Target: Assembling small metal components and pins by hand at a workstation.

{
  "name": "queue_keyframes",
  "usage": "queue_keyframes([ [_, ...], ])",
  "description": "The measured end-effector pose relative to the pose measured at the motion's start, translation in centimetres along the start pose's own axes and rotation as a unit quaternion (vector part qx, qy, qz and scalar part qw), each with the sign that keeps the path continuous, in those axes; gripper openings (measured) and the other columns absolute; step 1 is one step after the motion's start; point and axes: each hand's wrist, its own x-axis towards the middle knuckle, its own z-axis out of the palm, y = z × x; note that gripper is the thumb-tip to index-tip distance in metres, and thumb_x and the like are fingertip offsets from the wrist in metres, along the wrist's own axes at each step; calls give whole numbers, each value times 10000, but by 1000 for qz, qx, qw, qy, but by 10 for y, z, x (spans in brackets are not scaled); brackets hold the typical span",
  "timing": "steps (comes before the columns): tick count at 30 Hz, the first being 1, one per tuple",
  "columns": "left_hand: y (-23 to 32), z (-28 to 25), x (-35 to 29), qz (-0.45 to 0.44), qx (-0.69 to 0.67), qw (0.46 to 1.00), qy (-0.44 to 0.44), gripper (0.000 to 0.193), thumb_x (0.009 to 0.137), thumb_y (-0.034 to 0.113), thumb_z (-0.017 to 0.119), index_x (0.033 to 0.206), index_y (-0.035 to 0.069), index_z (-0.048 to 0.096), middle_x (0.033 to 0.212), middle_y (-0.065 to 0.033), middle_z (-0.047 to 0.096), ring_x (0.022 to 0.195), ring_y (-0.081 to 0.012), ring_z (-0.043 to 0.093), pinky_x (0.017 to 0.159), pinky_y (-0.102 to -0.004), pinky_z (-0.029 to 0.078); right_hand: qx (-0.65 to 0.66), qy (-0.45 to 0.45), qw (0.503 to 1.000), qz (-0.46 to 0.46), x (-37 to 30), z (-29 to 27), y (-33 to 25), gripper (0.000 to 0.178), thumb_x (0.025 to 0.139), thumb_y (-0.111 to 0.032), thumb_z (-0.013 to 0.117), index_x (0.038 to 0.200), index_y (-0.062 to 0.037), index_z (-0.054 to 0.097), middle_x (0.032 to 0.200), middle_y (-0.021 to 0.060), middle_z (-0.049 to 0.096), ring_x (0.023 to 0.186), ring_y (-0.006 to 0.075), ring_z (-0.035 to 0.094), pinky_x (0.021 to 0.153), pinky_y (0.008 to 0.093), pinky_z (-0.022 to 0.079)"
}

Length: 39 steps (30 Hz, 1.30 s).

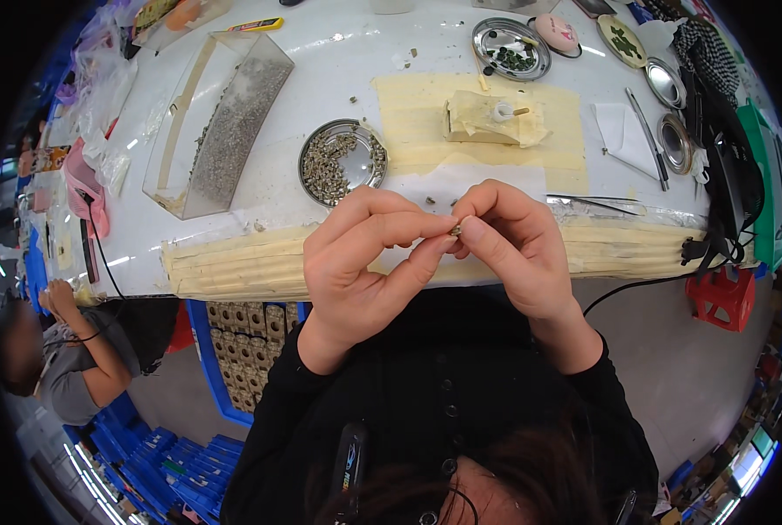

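My left hand [369,254] and my right hand [518,245] meet over the near edge of the table, thumbs and forefingers pinched together. Between the fingertips is a tiny metal part [455,232], mostly covered, so its exact kind does not show. Both hands touch it. Just beyond the fingers, a couple of similar small metal pieces [430,200] lie on white paper. A round steel dish [305,179] holding many small metal parts [328,166] stands beyond my left hand.
A clear plastic bin [168,166] of small grey parts stands left. A taped block [483,131] with a peg sits ahead. Tweezers [592,204] and a long metal tool [646,136] lie right. At far left, another person [93,359] sits. A blue crate [203,350] stands below the table.
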Motion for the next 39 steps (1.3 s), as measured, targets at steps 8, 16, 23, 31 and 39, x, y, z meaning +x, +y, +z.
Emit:
queue_keyframes([
  [8, -5, 5, 3, -9, 17, 1000, 19, 175, 732, -40, 752, 894, 16, 719, 794, -65, 646, 635, -111, 582, 555, -225, 457, -396, 171, 866, -253, 12, -16, -15, 82, 852, -45, 677, 909, 9, 654, 804, 54, 632, 742, 124, 571, 669, 243, 464],
  [16, -5, 10, 7, -9, 19, 999, 32, 156, 762, -59, 721, 909, -14, 696, 813, -68, 635, 676, -106, 538, 576, -221, 405, -611, 238, 674, -341, 40, -39, -33, 131, 764, -44, 746, 882, -51, 690, 793, 55, 593, 731, 215, 557, 626, 303, 445],
  [23, -4, 8, 5, -2, 19, 999, 29, 147, 776, -77, 702, 916, -37, 685, 837, -82, 632, 707, -113, 532, 604, -220, 405, -577, 251, 678, -381, 34, -34, -35, 118, 767, -30, 742, 860, -29, 669, 819, 63, 614, 750, 204, 569, 652, 291, 451],
  [31, 5, 8, 5, 7, 38, 999, 24, 145, 758, -77, 710, 896, -35, 690, 799, -87, 632, 693, -125, 539, 590, -227, 409, -254, 88, 899, -347, 8, -9, -22, 142, 966, -79, 539, 1021, 42, 489, 932, 140, 630, 827, 175, 634, 734, 282, 522],
  [39, 5, 8, 5, 21, 49, 998, 27, 191, 710, -72, 744, 884, 1, 717, 774, -77, 643, 636, -145, 588, 545, -243, 456, -180, 53, 930, -317, 7, -4, -12, 171, 994, -116, 486, 1034, 41, 431, 937, 173, 629, 863, 204, 676, 768, 298, 567],
])
